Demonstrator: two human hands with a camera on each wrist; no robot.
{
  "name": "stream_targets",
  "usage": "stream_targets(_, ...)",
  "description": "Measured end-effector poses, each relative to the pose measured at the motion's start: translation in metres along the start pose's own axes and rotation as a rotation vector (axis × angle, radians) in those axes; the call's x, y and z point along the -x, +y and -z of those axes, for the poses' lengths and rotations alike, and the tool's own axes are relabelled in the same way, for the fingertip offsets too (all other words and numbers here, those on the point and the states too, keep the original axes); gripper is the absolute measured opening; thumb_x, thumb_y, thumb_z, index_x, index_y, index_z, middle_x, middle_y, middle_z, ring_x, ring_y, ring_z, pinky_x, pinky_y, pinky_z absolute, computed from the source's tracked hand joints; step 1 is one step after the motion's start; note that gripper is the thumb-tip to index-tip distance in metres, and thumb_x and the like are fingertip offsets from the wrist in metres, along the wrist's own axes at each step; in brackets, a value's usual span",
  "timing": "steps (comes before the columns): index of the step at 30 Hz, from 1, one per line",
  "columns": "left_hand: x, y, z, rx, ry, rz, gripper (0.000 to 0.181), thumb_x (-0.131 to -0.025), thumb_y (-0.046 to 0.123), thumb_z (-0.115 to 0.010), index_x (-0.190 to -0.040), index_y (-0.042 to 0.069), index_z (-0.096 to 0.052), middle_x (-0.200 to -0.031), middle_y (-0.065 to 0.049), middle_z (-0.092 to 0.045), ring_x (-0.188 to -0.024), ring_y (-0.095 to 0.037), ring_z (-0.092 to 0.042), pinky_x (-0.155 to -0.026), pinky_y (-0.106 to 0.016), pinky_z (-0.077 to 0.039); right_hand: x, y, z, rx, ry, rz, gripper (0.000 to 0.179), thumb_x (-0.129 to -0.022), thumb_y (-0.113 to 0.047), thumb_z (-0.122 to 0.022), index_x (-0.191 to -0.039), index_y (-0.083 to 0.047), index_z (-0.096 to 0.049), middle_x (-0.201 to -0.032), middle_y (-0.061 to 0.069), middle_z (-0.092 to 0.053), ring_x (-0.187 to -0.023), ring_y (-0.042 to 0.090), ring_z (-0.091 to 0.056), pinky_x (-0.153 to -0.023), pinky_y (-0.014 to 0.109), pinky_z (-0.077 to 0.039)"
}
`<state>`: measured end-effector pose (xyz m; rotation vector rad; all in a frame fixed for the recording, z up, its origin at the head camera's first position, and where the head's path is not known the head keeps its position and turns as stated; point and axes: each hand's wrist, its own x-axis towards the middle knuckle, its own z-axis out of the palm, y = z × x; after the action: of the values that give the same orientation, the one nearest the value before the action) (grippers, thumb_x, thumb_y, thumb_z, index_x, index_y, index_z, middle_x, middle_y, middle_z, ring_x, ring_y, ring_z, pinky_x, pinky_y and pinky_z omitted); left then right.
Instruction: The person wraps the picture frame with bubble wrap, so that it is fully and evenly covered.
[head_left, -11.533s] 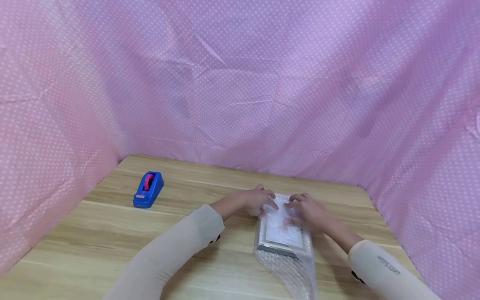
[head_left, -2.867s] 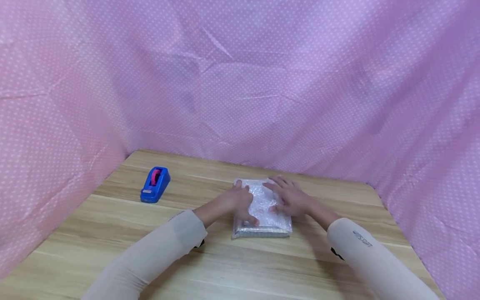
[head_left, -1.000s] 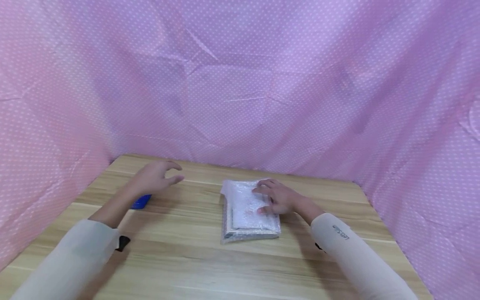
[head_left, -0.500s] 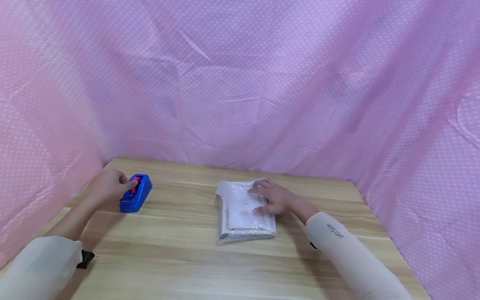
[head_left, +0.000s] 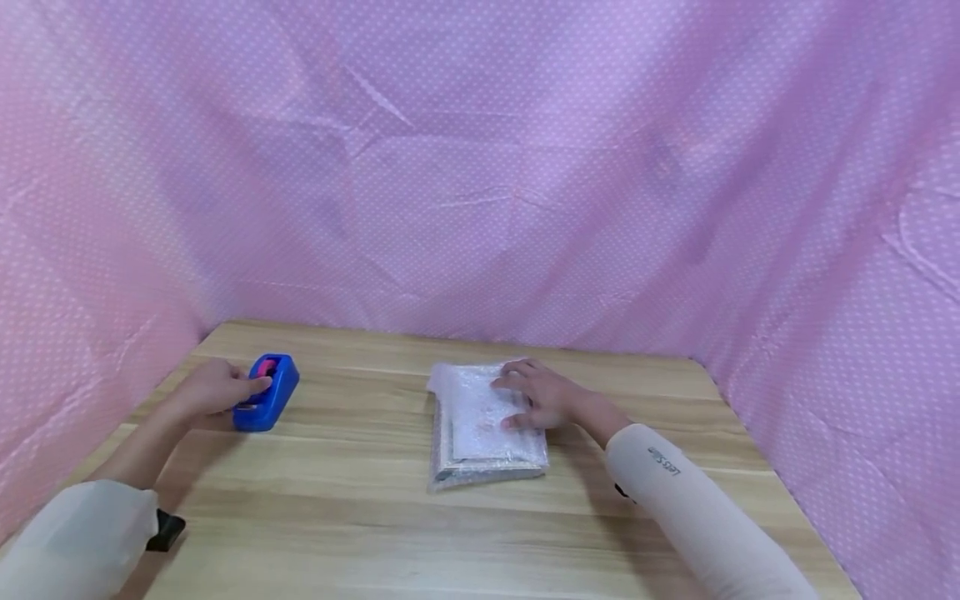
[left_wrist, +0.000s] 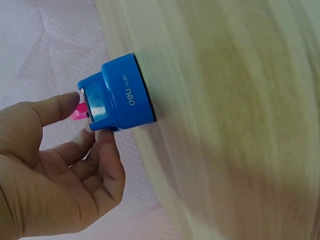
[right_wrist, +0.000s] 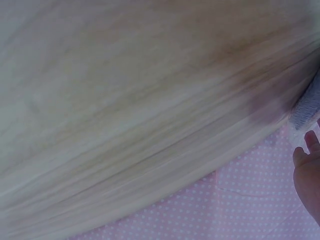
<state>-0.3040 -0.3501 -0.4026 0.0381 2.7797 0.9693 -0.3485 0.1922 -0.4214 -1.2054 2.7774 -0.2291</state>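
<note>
At the table's left, my left hand (head_left: 213, 388) holds the blue tape dispenser (head_left: 279, 398) near its cutter end. In the left wrist view, the thumb lies on one side of the dispenser (left_wrist: 129, 92) and curled fingers touch the other, beside the pink tape core (left_wrist: 80, 111). Whether tape is pinched there is too small to tell. My right hand (head_left: 546, 398) rests with spread fingers on the right part of a flat picture frame in bubble wrap (head_left: 480, 417). The right wrist view catches only a corner of that wrapped frame (right_wrist: 306, 107) and part of the hand.
The wood-grain table (head_left: 360, 525) carries the package and the dispenser. A pink polka-dot cloth (head_left: 465, 167) hangs behind it and along both sides. The dispenser stands near the table's left edge.
The bubble wrap's loose strip was folded over the frame. Then my left hand left the package and moved left to the tape dispenser, taking hold of it. My right hand stayed on the package.
</note>
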Motion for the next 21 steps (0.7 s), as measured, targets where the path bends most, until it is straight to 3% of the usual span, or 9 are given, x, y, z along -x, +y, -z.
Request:
stream_targets(4,-0.0005,-0.0043,0.0020,0.108,-0.045,0.061,0.049,-0.099,0.037,-0.066,-0.061,0.017,-0.043,-0.055,0.007,-0.038,-0.049,-0.011,-0.041,-0.048,-0.026,-0.038,-0.0010,0.0001,-0.0005,0.003,-0.012,-0.005,0.074,-0.094,-0.061,-0.064,-0.154,-0.022,-0.048,-0.158,0.012,-0.037,-0.148,0.034,-0.028,-0.117,0.059,-0.029)
stream_targets(7,-0.0018,-0.0040,0.0031,0.110,-0.051,0.071,0.047,-0.099,0.039,-0.065,-0.062,0.015,-0.050,-0.054,0.007,-0.038,-0.048,-0.011,-0.040,-0.047,-0.026,-0.037,-0.0008,0.0005,0.0004,0.001,-0.012,0.000,0.074,-0.094,-0.061,-0.064,-0.154,-0.021,-0.047,-0.158,0.012,-0.037,-0.148,0.035,-0.027,-0.117,0.060,-0.030)
stream_targets(12,-0.0028,-0.0022,0.0034,0.196,-0.075,0.060,0.038,-0.101,0.036,-0.063,-0.078,0.007,-0.066,-0.055,0.008,-0.038,-0.049,-0.010,-0.039,-0.048,-0.025,-0.038,0.0000,-0.0004,0.0016,-0.016,0.002,0.004,0.073,-0.094,-0.058,-0.066,-0.153,-0.020,-0.047,-0.158,0.014,-0.036,-0.148,0.036,-0.028,-0.116,0.061,-0.029)
stream_targets(17,0.0001,-0.0052,0.0053,0.280,-0.125,0.085,0.033,-0.104,0.031,-0.057,-0.093,0.003,-0.070,-0.067,0.006,-0.049,-0.054,-0.009,-0.045,-0.053,-0.025,-0.045,0.0003,-0.0003,0.0009,-0.018,-0.001,0.007,0.073,-0.094,-0.058,-0.065,-0.154,-0.019,-0.047,-0.159,0.015,-0.036,-0.148,0.037,-0.028,-0.116,0.062,-0.029)
stream_targets(21,0.0036,-0.0088,0.0051,0.339,-0.134,0.070,0.026,-0.105,0.024,-0.055,-0.096,0.005,-0.072,-0.071,0.007,-0.049,-0.056,-0.007,-0.045,-0.053,-0.024,-0.043,-0.0003,-0.0005,0.0001,-0.017,-0.004,0.011,0.073,-0.094,-0.058,-0.065,-0.154,-0.019,-0.047,-0.159,0.015,-0.036,-0.148,0.037,-0.027,-0.116,0.061,-0.030)
